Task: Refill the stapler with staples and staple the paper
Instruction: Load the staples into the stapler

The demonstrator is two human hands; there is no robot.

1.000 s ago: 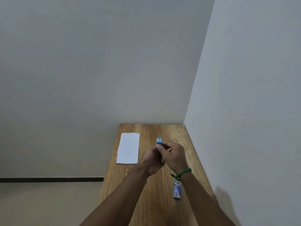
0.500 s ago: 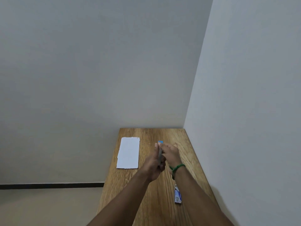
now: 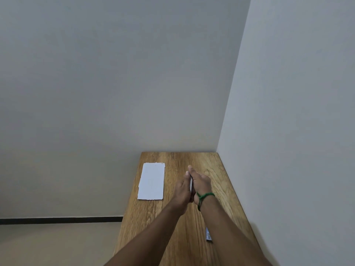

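Hands: left hand (image 3: 182, 191) and right hand (image 3: 201, 184) clamped together around stapler (image 3: 191, 184), mid-table (image 3: 203, 160).
Paper (image 3: 151, 181): flat, 9 o'clock of hands, apart.
Staple box (image 3: 209, 235): 5 o'clock, half hidden.

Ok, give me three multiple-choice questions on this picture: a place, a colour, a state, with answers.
1. Where on the wooden table does the white rectangular paper sheet lie? A) left of the hands B) right of the hands C) under the forearms
2. What colour is the cord band on the right wrist? A) red B) green C) yellow
3. What state is the thin grey stapler in? A) flat on the table B) on the paper C) clasped between left hand and right hand
Answers: A, it lies near the table's left edge; B, plainly green; C, its edge shows between the palms.
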